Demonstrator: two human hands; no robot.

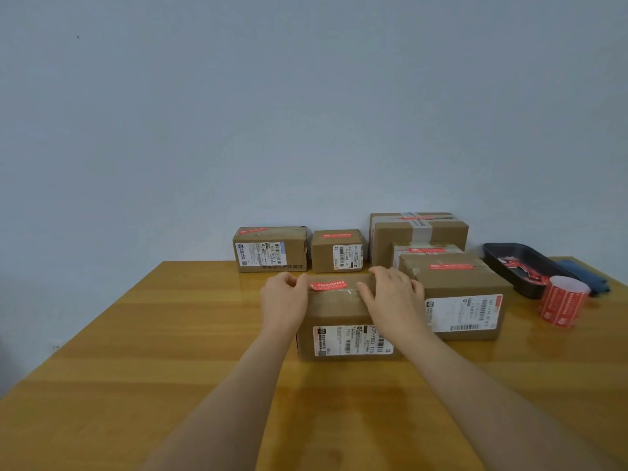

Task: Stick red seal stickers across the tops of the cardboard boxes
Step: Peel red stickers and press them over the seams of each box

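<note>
1. The left hand [283, 300] grips the left end of the nearest cardboard box [343, 321], fingers curled over its top edge beside a red seal sticker [327, 285] lying across the top.
2. The right hand [390, 294] rests on the box's right end, fingers wrapped over the far edge and thumb on the clear tape.
3. The right hand hides the box's right corner; whether the fingertips press the sticker cannot be told.
4. The front label [351, 340] reads "507-P802 T70"; other print is too blurred.
5. A sticker roll [562, 302] stands right, near a black tray [516, 263].
</note>
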